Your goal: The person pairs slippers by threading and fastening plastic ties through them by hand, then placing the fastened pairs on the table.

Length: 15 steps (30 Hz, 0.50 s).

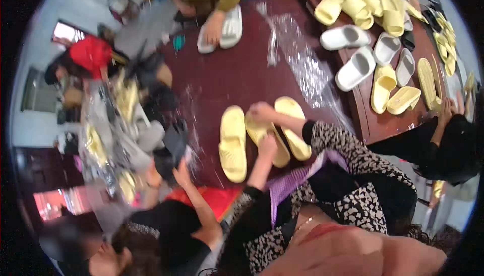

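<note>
Three yellow slippers lie lengthwise before me on the dark red table. The middle slipper (280, 156) is under both of my hands, which partly cover it. My right hand (262, 112) reaches across from the right, its fingers closed at the slipper's far end. Nearer to me, my left hand (267, 146) grips around the strap area with bent fingers; the exact fingertip contact is hidden. To the left, touching neither hand, is another yellow slipper (233, 145) with a ribbed strap. The third yellow slipper (294, 130) rests on the right, partly beneath my right forearm.
Clear plastic wrap (307, 69) stretches over the table (222, 79). Across from me a person's hand (215, 28) touches white slippers (231, 31). More yellow slippers (353, 1) and white slippers (356, 68) cover a right-hand table. Co-workers and bagged slippers (96, 145) crowd the left.
</note>
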{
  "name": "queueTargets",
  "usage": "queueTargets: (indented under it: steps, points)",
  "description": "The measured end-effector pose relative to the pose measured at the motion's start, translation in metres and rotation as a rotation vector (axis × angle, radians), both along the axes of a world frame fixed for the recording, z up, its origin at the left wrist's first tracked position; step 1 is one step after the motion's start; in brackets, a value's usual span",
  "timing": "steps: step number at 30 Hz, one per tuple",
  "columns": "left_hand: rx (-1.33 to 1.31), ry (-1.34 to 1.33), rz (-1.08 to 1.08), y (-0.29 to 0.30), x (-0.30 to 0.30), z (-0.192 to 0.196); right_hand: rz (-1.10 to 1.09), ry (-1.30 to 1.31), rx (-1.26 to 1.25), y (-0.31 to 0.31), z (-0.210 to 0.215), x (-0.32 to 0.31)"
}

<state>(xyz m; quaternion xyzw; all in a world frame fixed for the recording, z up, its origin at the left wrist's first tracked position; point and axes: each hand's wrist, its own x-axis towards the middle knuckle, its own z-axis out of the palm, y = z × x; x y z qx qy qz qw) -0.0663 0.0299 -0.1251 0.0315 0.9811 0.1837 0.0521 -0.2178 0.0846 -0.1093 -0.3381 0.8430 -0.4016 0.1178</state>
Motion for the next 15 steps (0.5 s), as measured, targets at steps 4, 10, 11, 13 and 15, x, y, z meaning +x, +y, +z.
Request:
queueTargets:
  steps: [4,10,11,13,15]
  points:
    - [0.153,0.143,-0.045,-0.005,0.018,0.018,-0.236,-0.429,-0.36,0.003,0.02,0.021]
    - [0.442,0.357,-0.001,0.001,0.032,0.074,-0.244,-0.38,-0.558,0.041,0.051,0.03]
    - [0.444,0.352,-0.013,-0.001,0.031,0.084,-0.257,-0.379,-0.561,0.045,0.055,0.036]
    - [0.595,0.359,0.232,-0.01,0.023,0.108,-0.197,-0.319,-0.531,0.052,0.072,0.048]
    - [0.799,0.21,0.352,-0.023,0.01,0.12,-0.164,-0.347,-0.528,0.054,0.09,0.058]
